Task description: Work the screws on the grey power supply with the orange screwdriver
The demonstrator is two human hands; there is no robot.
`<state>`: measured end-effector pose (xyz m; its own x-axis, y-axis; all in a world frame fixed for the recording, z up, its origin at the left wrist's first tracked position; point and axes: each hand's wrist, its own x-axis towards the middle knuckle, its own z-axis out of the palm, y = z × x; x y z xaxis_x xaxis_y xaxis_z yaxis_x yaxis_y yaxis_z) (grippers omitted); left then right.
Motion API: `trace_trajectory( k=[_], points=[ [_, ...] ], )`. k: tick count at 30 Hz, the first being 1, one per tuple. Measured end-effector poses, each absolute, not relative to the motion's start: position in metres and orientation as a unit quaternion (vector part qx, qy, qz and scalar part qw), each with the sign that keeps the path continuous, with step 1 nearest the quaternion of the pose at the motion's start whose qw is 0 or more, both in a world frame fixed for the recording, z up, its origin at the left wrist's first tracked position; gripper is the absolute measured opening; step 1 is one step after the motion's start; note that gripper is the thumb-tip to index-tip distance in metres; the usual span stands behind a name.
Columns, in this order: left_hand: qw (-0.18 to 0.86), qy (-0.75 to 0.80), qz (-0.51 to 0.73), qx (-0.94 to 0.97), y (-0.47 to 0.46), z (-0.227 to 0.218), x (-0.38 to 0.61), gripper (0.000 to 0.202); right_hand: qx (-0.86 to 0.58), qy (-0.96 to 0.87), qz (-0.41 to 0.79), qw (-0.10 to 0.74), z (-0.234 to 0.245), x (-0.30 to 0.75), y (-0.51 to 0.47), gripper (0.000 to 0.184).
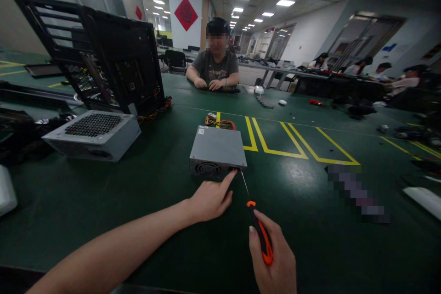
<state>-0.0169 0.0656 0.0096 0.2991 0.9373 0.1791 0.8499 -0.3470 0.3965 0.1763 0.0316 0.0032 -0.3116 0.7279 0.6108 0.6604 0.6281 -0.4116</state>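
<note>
A grey computer power supply unit (pixel 218 148) rests on the green table in front of me. Its fan grille and socket side face me, and a bundle of coloured wires (pixel 223 123) comes out behind it. My left hand (pixel 212 196) reaches in with its index finger stretched out, the fingertip touching the near face by the socket; it holds nothing. In my right hand (pixel 275 252) is a screwdriver (pixel 262 234) with an orange and black handle. Its thin shaft slants up to the lower right corner of the unit, where the tip is at or touching the near face.
A second power supply unit (pixel 94 133) with a mesh top lies to the left, before an open black computer case (pixel 113 59). Yellow tape (pixel 285 152) marks the green table (pixel 165 248). Across it sits a person (pixel 217 64). Dark parts and cables lie far right.
</note>
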Motion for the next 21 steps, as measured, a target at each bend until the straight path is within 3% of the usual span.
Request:
trace_trajectory(
  k=[10,16,21],
  points=[
    [0.136,0.562,0.193,0.792,0.065,0.010,-0.017,0.059,-0.393,-0.826,0.060,0.400,0.005,0.174,0.033,0.027],
    [0.149,0.563,0.194,0.790,0.065,0.012,-0.018,0.058,-0.489,-0.763,0.118,0.406,0.002,0.170,0.025,0.034],
    [0.162,0.563,0.202,0.785,0.065,0.013,-0.018,0.057,-0.453,-0.789,0.088,0.406,0.004,0.171,0.028,0.027]
  ],
)
